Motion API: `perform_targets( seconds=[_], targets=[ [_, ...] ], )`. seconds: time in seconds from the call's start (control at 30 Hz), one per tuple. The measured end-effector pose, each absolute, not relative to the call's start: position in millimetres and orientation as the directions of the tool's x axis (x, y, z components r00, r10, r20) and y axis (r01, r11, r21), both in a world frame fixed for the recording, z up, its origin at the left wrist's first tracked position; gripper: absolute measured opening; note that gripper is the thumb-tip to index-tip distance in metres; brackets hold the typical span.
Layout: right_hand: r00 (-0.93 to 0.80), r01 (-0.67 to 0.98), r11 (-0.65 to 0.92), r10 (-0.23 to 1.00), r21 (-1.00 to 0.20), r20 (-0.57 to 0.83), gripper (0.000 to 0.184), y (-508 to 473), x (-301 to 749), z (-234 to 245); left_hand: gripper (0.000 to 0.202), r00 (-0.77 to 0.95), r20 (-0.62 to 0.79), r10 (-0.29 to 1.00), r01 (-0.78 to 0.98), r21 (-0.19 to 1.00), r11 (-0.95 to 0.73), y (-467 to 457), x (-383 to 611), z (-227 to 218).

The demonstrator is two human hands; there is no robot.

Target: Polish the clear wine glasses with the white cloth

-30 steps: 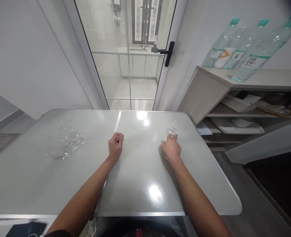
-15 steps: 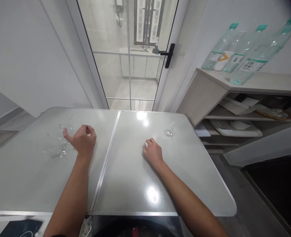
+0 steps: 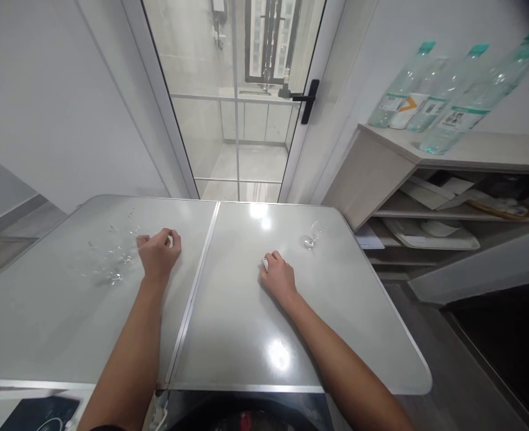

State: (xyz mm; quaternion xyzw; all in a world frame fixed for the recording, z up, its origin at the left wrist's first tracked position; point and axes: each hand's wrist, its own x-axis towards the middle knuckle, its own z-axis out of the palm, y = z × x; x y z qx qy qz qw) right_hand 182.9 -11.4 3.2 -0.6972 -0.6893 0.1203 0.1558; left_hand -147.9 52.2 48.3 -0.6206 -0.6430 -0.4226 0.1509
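On the left half of the grey-white table (image 3: 228,335), my left hand (image 3: 160,254) has its fingers curled, with thumb and forefinger meeting in a ring. Whatever it may pinch is hidden. Just left of it lies a scatter of small clear, shiny pieces (image 3: 115,277), too fine to name. My right hand (image 3: 280,276) rests on the right half, closed around a small white rounded object (image 3: 265,262) that shows beside the thumb; the rest is covered by the fingers. Farther right sits a clear, glassy piece (image 3: 309,242), apart from that hand.
A metal strip (image 3: 196,287) divides the tabletop. Beyond the far edge stands a glazed door with a black handle (image 3: 309,102). To the right, a shelf unit (image 3: 381,161) holds papers and trays, with several clear bottles (image 3: 455,120) with green caps on top.
My left hand has shifted slightly right, away from the clear pieces, and its outstretched outer finger has drawn in. The right hand stays in place.
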Motion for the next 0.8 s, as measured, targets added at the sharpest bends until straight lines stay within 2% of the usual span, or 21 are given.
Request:
perform_targets(
  seconds=[0.1,0.2,0.27,0.33,0.4,0.43,0.5,0.53,0.57,0.63,0.7,0.8],
  targets=[
    [-0.018,0.804,0.108,0.987,-0.585,0.157,0.021,-14.6,180.8,5.4,0.018,-0.191,0.767,0.612,0.836,0.454,-0.308,42.8,-129.0,52.7],
    [-0.135,0.405,0.344,0.939,-0.847,0.316,0.022,-17.9,178.7,10.1,0.019,-0.285,0.736,0.614,0.579,0.642,-0.502,25.3,-98.8,56.3],
    [-0.225,0.110,0.339,0.924,-0.934,0.309,0.032,-19.4,177.4,12.7,0.024,-0.321,0.641,0.697,0.302,0.767,-0.566,12.1,-75.4,54.1],
    [-0.363,-0.061,0.207,0.907,-0.976,0.215,0.049,-20.8,176.3,13.8,0.028,-0.299,0.579,0.759,0.044,0.802,-0.595,0.4,-52.7,47.6],
    [-0.562,-0.113,0.066,0.819,-0.991,0.118,0.060,-22.7,175.5,13.7,0.030,-0.225,0.533,0.816,-0.117,0.816,-0.566,-8.3,-33.6,39.3],
    [-0.654,-0.112,0.012,0.752,-0.994,0.083,0.059,-23.7,175.4,13.4,0.031,-0.170,0.511,0.843,-0.169,0.828,-0.535,-11.1,-26.0,35.5],
    [-0.750,-0.100,-0.049,0.660,-0.994,0.043,0.050,-24.8,175.9,12.9,0.024,-0.104,0.491,0.865,-0.206,0.840,-0.502,-13.3,-14.8,30.2],
    [-0.747,-0.110,-0.062,0.664,-0.992,0.041,0.045,-24.6,176.4,12.6,0.022,-0.122,0.503,0.856,-0.194,0.834,-0.517,-13.0,-11.1,28.4],
    [-0.715,-0.135,-0.069,0.697,-0.988,0.049,0.041,-23.9,177.2,12.3,0.033,-0.156,0.517,0.842,-0.174,0.824,-0.539,-12.1,-8.2,27.0],
    [-0.609,-0.197,-0.064,0.790,-0.978,0.071,0.038,-21.2,178.5,11.5,0.069,-0.200,0.498,0.844,-0.150,0.835,-0.529,-10.1,-3.7,23.6],
    [-0.562,-0.215,-0.051,0.823,-0.975,0.080,0.035,-18.5,178.9,10.2,0.080,-0.106,0.353,0.929,-0.209,0.906,-0.368,-9.5,1.0,18.6],
    [-0.538,-0.193,-0.052,0.841,-0.980,0.061,0.026,-17.5,177.7,8.4,0.062,0.184,0.064,0.981,-0.331,0.944,0.000,-11.1,8.5,11.0]
  ],
)
